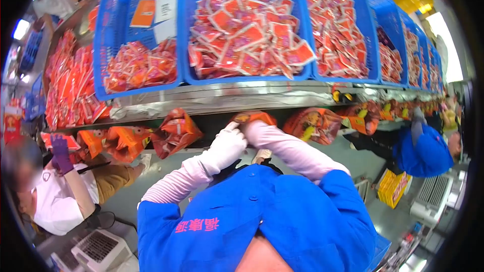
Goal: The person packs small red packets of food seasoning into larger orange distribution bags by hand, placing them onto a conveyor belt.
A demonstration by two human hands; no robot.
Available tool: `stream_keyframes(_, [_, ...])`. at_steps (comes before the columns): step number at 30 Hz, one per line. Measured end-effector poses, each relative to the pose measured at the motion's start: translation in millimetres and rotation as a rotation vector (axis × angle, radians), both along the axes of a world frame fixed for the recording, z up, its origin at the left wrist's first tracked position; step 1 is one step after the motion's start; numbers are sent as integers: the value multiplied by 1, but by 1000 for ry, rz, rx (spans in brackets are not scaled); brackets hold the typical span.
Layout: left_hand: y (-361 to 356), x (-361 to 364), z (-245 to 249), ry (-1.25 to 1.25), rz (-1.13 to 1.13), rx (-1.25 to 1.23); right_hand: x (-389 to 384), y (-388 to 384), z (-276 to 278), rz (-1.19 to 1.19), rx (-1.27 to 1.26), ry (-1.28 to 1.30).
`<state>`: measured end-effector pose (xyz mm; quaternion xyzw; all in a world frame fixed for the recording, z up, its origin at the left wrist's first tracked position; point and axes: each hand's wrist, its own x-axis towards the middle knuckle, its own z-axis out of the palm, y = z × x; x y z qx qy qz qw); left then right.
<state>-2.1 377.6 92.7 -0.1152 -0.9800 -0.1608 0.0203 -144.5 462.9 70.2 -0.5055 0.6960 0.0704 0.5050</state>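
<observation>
Item: orange bag (pixel 254 117), crinkled foil with a yellow printed figure, its lettering too small to read. It lies on the dark belt (pixel 212 123) straight ahead, under the blue baskets (pixel 121 0) of red sachets (pixel 247 35).
Left hand (pixel 228 146), in a white glove: curled, with the thumb on the bag's lower edge.
Right hand (pixel 248 125): at the bag, mostly hidden, so its grip cannot be told.
Blue jacket (pixel 282 211): pink Chinese characters on the chest.
Similar bags (pixel 176 133) lie along the belt.
A co-worker's purple glove (pixel 61 153) is at far left.
</observation>
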Motion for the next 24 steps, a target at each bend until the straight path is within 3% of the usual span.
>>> stream_keyframes(2, [-40, 1, 38, 116, 65, 403, -19, -16, 89, -44, -43, 16])
stream_keyframes(3, [-71, 6, 47, 176, 191, 386, -30, -22, 101, 33, -314, 281])
stream_keyframes(4, [-104, 8, 57, 319, 406, 240, -47, -28, 100, -41, -578, 516])
stream_keyframes(5, [-146, 7, 45, 408, 605, 27, -72, -39, 105, -75, -618, 617])
stream_keyframes(6, [-187, 7, 34, 356, 800, -35, -84, -50, 119, -79, -696, 800])
stream_keyframes(8, [-260, -4, -18, 205, 1062, -420, -146, -61, 49, 45, -721, 937])
stream_keyframes(10, [-291, -18, -39, 38, 969, -598, -160, -74, 25, 39, -435, 932])
stream_keyframes(12, [-332, -23, -92, -136, 976, -680, -155, -67, 37, 8, -713, 1094])
stream_keyframes(13, [-335, -20, -87, -177, 963, -633, -147, -58, 58, -16, -938, 1136])
stream_keyframes(14, [-334, -24, -69, -213, 931, -586, -138, -48, 91, -89, -1054, 1016])
stream_keyframes(15, [-317, -16, -41, 107, 891, -411, -142, -26, 103, -262, -1106, 754])
stream_keyframes(16, [-315, -8, -37, 453, 767, -24, -137, -1, 113, -610, -1070, 422])
stream_keyframes(17, [-304, -9, -31, 633, 709, 159, -130, 23, 137, -820, -968, 211])
stream_keyframes(18, [-264, -4, 17, 329, 791, 471, -123, 47, 155, -1010, -879, -4])
stream_keyframes(21, [-134, -21, 82, 307, 583, 953, -110, 118, 155, -1165, -1067, -249])
stream_keyframes(22, [-88, -27, 100, 346, 413, 695, -104, 134, 153, -1215, -1091, -318])
stream_keyframes(24, [-14, -44, 85, 354, 44, 911, -84, 146, 146, -1328, -1141, -455])
